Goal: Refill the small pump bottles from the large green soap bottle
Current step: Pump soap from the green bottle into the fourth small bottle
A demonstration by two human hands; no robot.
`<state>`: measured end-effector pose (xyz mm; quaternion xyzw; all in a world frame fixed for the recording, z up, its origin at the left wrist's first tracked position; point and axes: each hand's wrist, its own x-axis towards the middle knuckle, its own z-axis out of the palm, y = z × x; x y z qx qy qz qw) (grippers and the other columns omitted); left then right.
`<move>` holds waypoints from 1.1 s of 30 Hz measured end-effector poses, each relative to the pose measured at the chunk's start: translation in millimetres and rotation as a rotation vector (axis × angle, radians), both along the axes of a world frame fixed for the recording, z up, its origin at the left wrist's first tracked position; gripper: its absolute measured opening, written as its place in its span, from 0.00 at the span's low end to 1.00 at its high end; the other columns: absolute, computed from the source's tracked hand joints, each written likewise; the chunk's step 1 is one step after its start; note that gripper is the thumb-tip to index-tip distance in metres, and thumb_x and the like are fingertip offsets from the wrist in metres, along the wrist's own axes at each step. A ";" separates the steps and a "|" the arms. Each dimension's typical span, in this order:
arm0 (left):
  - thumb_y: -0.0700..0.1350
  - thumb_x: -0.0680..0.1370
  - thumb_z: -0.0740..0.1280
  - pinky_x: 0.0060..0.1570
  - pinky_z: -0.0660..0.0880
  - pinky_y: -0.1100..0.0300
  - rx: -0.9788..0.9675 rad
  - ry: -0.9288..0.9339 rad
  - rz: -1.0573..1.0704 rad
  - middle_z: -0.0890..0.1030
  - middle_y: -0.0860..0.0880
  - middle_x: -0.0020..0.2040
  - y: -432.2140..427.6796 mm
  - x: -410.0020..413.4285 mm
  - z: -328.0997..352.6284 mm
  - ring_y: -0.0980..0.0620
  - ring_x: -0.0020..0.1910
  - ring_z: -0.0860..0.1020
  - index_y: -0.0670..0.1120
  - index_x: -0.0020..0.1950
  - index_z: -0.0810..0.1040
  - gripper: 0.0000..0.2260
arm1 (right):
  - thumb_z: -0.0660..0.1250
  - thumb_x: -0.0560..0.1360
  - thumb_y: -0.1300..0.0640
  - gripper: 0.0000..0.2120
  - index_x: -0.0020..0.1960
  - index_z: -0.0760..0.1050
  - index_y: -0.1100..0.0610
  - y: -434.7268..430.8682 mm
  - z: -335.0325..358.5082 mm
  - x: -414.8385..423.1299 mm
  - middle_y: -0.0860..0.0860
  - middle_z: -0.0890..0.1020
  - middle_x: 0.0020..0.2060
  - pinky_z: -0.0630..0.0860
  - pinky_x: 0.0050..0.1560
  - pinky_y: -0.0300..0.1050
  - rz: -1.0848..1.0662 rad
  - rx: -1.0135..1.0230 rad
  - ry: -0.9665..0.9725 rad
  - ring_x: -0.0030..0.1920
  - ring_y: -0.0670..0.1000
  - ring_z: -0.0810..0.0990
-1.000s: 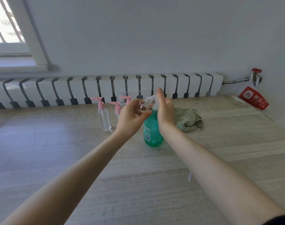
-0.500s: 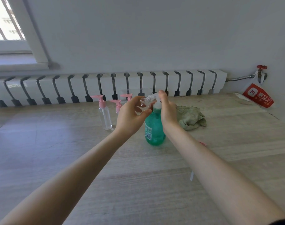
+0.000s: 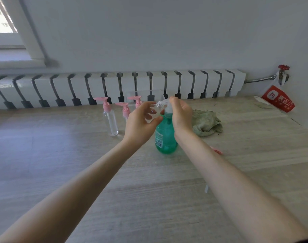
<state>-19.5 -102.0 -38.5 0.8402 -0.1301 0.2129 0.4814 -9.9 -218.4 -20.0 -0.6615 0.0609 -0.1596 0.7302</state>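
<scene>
The large green soap bottle [image 3: 164, 137] stands upright on the wooden table, its white pump top under my right hand [image 3: 182, 116], which grips the pump with the forefinger on top. My left hand [image 3: 141, 123] holds a small clear bottle [image 3: 155, 109] without a pump, tilted with its threaded mouth at the pump's nozzle. A small clear bottle with a pink pump [image 3: 111, 121] stands to the left. Two more pink pumps [image 3: 125, 109] [image 3: 136, 100] show behind my left hand, their bodies mostly hidden.
A crumpled green cloth [image 3: 206, 122] lies right of the green bottle. A loose pink pump head [image 3: 217, 151] peeks out behind my right forearm, its white tube [image 3: 206, 188] below. A white radiator [image 3: 114, 86] lines the table's far edge; a red packet [image 3: 277, 100] leans at far right.
Both hands stay at the green bottle's pump with the small bottle held to the nozzle. Only the view has shifted slightly.
</scene>
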 end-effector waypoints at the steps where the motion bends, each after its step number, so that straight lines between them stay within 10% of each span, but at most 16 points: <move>1: 0.46 0.73 0.73 0.46 0.77 0.59 -0.003 0.001 -0.004 0.80 0.53 0.48 0.1 0.0 0.0 0.55 0.46 0.79 0.47 0.62 0.75 0.18 | 0.62 0.67 0.45 0.22 0.43 0.77 0.65 0.1 -0.1 -0.1 0.61 0.79 0.36 0.71 0.37 0.44 -0.003 -0.005 0.001 0.35 0.51 0.76; 8: 0.49 0.74 0.71 0.44 0.74 0.68 -0.001 0.004 -0.016 0.80 0.53 0.49 0.7 -3.2 4.5 0.56 0.46 0.79 0.46 0.64 0.74 0.20 | 0.59 0.67 0.32 0.33 0.40 0.75 0.64 1.8 -0.9 -4.7 0.61 0.79 0.36 0.71 0.42 0.48 0.002 -0.051 0.018 0.36 0.50 0.76; 13: 0.51 0.75 0.70 0.42 0.71 0.70 0.025 0.006 -0.023 0.80 0.54 0.49 0.0 -3.1 9.4 0.58 0.46 0.79 0.46 0.63 0.73 0.19 | 0.56 0.77 0.36 0.25 0.35 0.72 0.56 -4.4 -2.2 -1.0 0.49 0.76 0.32 0.67 0.40 0.41 0.014 -0.085 0.037 0.34 0.45 0.73; 20: 0.49 0.75 0.70 0.42 0.71 0.70 0.034 0.019 -0.033 0.79 0.54 0.48 1.5 -3.7 11.6 0.58 0.46 0.79 0.46 0.62 0.73 0.18 | 0.59 0.76 0.39 0.27 0.49 0.78 0.64 -3.6 -1.8 2.1 0.54 0.80 0.40 0.71 0.44 0.43 0.033 -0.042 0.050 0.40 0.49 0.78; 33: 0.46 0.75 0.70 0.44 0.74 0.66 0.024 0.042 -0.050 0.78 0.53 0.48 1.9 -5.4 6.2 0.56 0.46 0.78 0.45 0.64 0.73 0.19 | 0.65 0.67 0.42 0.17 0.45 0.68 0.55 0.7 -6.0 5.9 0.61 0.80 0.45 0.78 0.44 0.52 -0.038 0.030 0.037 0.47 0.61 0.82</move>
